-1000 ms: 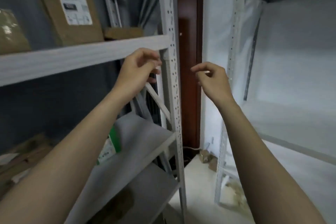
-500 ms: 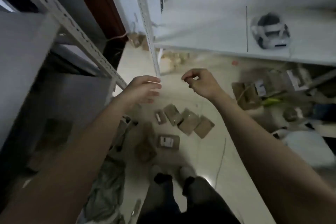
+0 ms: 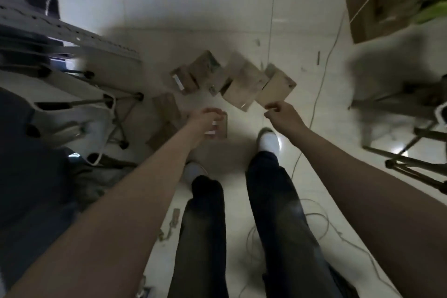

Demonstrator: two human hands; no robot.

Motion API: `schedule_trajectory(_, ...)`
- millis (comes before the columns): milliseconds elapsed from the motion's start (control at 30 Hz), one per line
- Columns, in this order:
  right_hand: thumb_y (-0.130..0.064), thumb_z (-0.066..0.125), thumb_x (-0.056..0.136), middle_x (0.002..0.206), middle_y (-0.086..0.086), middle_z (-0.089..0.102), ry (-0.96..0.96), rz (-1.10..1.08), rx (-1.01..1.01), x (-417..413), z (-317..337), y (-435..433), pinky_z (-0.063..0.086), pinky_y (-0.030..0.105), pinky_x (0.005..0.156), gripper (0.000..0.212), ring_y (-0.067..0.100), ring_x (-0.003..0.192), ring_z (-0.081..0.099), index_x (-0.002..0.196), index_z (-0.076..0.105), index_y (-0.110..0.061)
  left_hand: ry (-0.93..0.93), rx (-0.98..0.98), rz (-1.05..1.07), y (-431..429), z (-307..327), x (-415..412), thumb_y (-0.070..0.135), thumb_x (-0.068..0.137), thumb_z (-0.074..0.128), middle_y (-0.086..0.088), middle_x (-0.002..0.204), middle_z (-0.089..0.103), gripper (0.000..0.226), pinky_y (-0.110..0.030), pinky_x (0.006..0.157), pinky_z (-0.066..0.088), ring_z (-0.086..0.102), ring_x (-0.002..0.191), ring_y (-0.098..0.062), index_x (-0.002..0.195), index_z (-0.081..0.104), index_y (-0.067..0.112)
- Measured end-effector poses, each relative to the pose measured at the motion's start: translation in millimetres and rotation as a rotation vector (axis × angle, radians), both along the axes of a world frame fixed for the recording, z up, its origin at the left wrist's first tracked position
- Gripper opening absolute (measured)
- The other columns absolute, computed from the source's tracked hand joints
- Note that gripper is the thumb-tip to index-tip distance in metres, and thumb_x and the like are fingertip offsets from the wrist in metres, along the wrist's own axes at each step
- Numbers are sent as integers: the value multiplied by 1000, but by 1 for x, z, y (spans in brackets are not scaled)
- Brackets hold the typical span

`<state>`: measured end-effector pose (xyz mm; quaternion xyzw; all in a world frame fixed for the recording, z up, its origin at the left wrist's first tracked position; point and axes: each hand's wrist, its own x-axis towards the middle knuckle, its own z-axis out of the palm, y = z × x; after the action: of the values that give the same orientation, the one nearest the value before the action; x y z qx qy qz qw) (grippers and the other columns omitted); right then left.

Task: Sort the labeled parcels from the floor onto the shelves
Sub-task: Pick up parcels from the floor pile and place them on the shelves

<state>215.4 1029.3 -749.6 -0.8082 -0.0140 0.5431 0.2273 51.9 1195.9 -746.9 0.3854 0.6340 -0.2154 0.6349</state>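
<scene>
Several flat brown parcels [image 3: 244, 84] lie fanned out on the pale floor ahead of my feet. One at the left of the fan [image 3: 185, 80] shows a white label, and the rightmost [image 3: 275, 87] is plain brown. Another labeled parcel [image 3: 222, 126] lies nearer, partly hidden behind my left hand [image 3: 205, 118]. That hand hangs above it with fingers loosely curled and grips nothing. My right hand [image 3: 280, 111] hovers at the near edge of the rightmost parcel, fingers curled, holding nothing. The view is blurred.
A grey shelf upright [image 3: 72, 34] and folding stand legs [image 3: 116, 104] crowd the left. More brown parcels [image 3: 167, 109] lie beside them. A large cardboard box [image 3: 377, 0] sits top right, tripod legs [image 3: 411, 164] at the right, and a thin cable [image 3: 321, 80] crosses the floor.
My view has swung from the shelves down to the floor. Both empty hands dropped with it and now hang over the parcels by my feet.
</scene>
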Motion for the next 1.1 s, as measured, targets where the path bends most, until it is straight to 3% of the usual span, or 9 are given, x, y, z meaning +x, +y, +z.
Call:
schedule_trajectory(167,-20,61,97,126,3,65,148,-91,-38,22,-142,-9,54,39,86,38,25,111,64,135,55,-20,-4,249,-263,4,-144,49,14,94,63,-1,113,66,25,-41,95,56,63,109,-25,118,64,20)
schedule_trajectory(333,-25,62,98,112,0,61,232,-358,-32,42,-246,11,54,50,99,50,24,103,61,145,44,-24,-71,380,-339,7,-252,86,18,90,69,-6,143,54,55,-37,110,46,54,128,-20,142,51,17)
schedule_trajectory(500,-43,52,105,119,-6,63,294,-439,-1,44,-303,29,51,51,103,35,21,114,62,137,48,-29,-114,349,-431,1,-315,97,25,96,69,2,149,52,65,-26,105,45,52,131,-16,155,41,22)
schedule_trajectory(600,-46,51,105,115,-1,64,183,-374,-48,45,-325,36,55,54,98,40,28,110,67,138,48,-23,-140,328,-331,2,-343,87,17,93,74,24,113,61,63,-2,72,47,61,98,12,151,49,22)
schedule_trajectory(667,-48,52,104,110,-2,62,193,-372,-51,44,-329,37,58,55,92,42,27,102,68,138,43,-24,-160,293,-326,8,-350,81,16,92,76,27,105,62,63,-2,71,49,58,86,21,150,51,22)
schedule_trajectory(800,-43,49,107,122,3,66,209,-429,-45,40,-326,39,59,54,94,39,30,108,69,138,50,-21,-208,208,-385,17,-338,90,14,95,71,1,142,58,67,-30,106,50,58,122,-14,155,43,23)
schedule_trajectory(900,-57,44,105,130,2,67,295,-545,-55,32,-309,43,53,53,104,52,27,116,65,143,55,-23,-168,192,-293,13,-307,92,9,102,57,-3,127,61,52,-8,76,51,61,99,-10,152,47,20)
schedule_trajectory(967,-76,34,99,135,-3,64,331,-628,-34,22,-287,37,51,51,107,71,25,123,62,148,53,-28,-99,110,-116,6,-278,80,17,106,47,-3,118,62,39,-12,54,48,61,87,-11,144,55,15)
schedule_trajectory(1100,-82,29,96,112,-8,70,365,-754,44,2,-243,25,58,38,87,78,16,111,66,136,62,-24,-38,-8,131,2,-227,34,53,109,29,-7,113,64,56,-29,62,45,63,99,-21,112,64,10)
